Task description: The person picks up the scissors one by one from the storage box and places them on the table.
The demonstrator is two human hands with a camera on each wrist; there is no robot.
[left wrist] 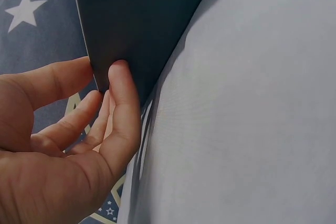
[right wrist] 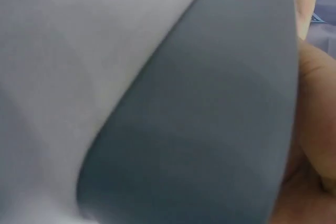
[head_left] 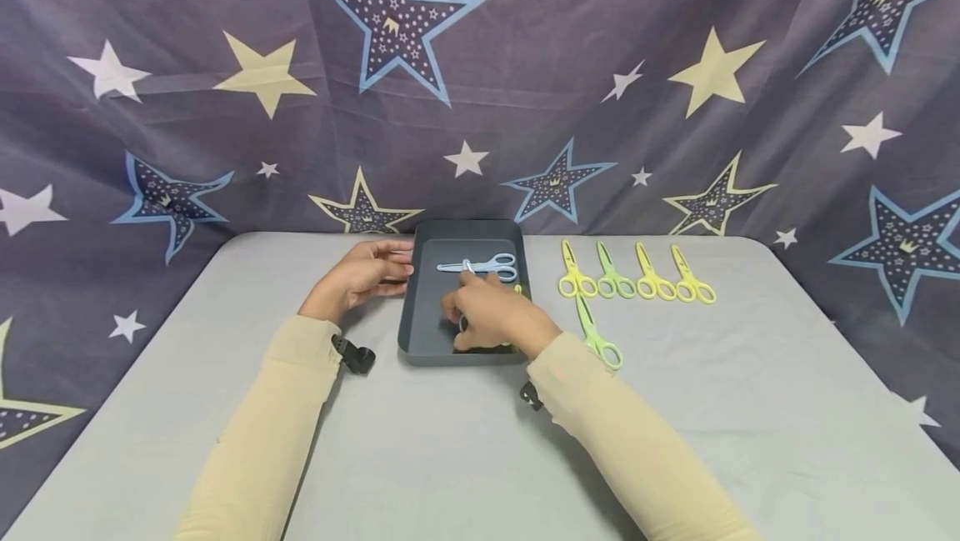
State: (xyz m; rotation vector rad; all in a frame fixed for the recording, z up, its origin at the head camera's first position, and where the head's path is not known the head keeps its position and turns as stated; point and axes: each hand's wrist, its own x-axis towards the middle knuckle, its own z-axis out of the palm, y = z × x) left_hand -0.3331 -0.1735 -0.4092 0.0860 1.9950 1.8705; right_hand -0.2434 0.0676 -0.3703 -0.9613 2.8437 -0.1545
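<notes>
Five pairs of scissors lie on the pale tabletop (head_left: 420,458) to the right of the dark grey tray (head_left: 427,308). Four make a row near the far edge: a yellow pair (head_left: 572,268), a green pair (head_left: 608,263), then two more yellow ones. The fifth, a light green pair (head_left: 591,333), lies slanted nearer to me, its tip close to the first pair's handles.

My left hand (head_left: 360,276) is at the tray's left side, fingers loosely extended; one fingertip rests on the outer wall, another meets the rim. My right hand (head_left: 491,312) is down in the tray with its fingers bent. A pale handle loop (head_left: 462,323) shows between thumb and finger, but I cannot tell whether I grip it. Just beyond my knuckles, blue scissors (head_left: 487,265) lie crosswise on the tray floor, handles to the right. Something yellow (head_left: 517,289) peeks out beside my hand.

Behind the table hangs a star-patterned cloth (head_left: 465,124).
</notes>
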